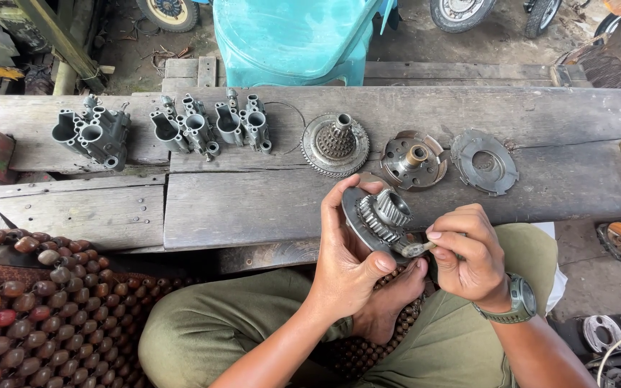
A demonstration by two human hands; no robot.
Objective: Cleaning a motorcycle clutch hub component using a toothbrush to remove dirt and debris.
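- Far left, on the floor: mat of brown wooden beads [30, 309], running under the seated person's legs.
- Along the weathered wooden bench [253, 208], from the left: three grey cast-metal housings [95, 133] with round bores, then a toothed clutch wheel [335, 145], a hub with a brass centre [414, 159], and a flat steel plate [484, 162], all lying apart in a row.
- Left hand [350, 259]: closed around a gear assembly [379, 215], thumb under its disc, fingers curled over the rim, held tilted above the lap and just in front of the bench edge.
- Right hand [468, 255]: pinched narrow on a small grey metal piece [417, 248], its tip touching the lower teeth of the gear.
- Judged best done with the disc braced steady by the thumb, the small piece kept square to the teeth, light pressure only, fingertips clear of the tooth edges.
- Right wrist: grey-green watch [519, 300].
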